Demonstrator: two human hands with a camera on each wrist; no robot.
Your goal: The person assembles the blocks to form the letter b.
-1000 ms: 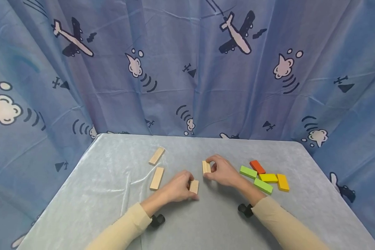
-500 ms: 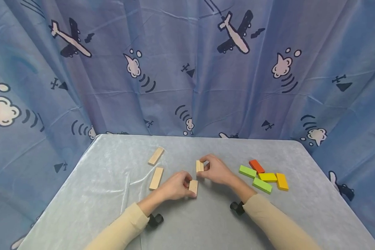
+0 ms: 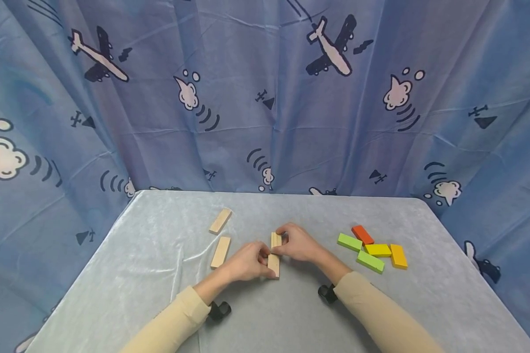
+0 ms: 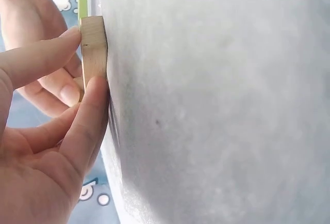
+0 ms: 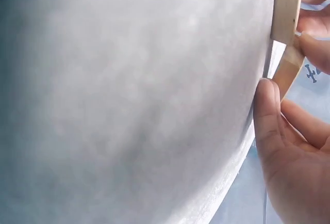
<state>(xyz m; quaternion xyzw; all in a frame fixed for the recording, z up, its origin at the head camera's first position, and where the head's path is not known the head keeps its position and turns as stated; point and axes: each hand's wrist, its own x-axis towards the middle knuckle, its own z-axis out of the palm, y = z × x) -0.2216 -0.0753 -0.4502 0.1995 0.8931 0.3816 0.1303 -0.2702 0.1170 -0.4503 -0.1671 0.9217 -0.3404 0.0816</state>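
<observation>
Near the table's middle, my left hand (image 3: 249,262) pinches a plain wooden block (image 3: 274,267) between thumb and fingers. Just beyond it, my right hand (image 3: 298,243) grips another plain wooden block (image 3: 276,239), which shows a lengthwise line on top. The two blocks stand end to end in the head view, their near ends right at each other. From the left wrist, the left-hand block (image 4: 94,48) covers most of the other one. Seen from the right wrist, the right-hand block (image 5: 287,72) is angled against the left-hand block (image 5: 286,10).
Two more plain wooden blocks (image 3: 221,252) lie left of the hands. On the right is a loose cluster with green blocks (image 3: 370,262), a red block (image 3: 363,235), a yellow block (image 3: 378,250) and an orange-yellow block (image 3: 399,257). A patterned blue curtain (image 3: 234,98) hangs behind the cloth-covered table (image 3: 159,294).
My right hand has moved left and slightly nearer with its block, closing the gap to the left-hand block. The left hand has barely shifted and keeps its pinch.
</observation>
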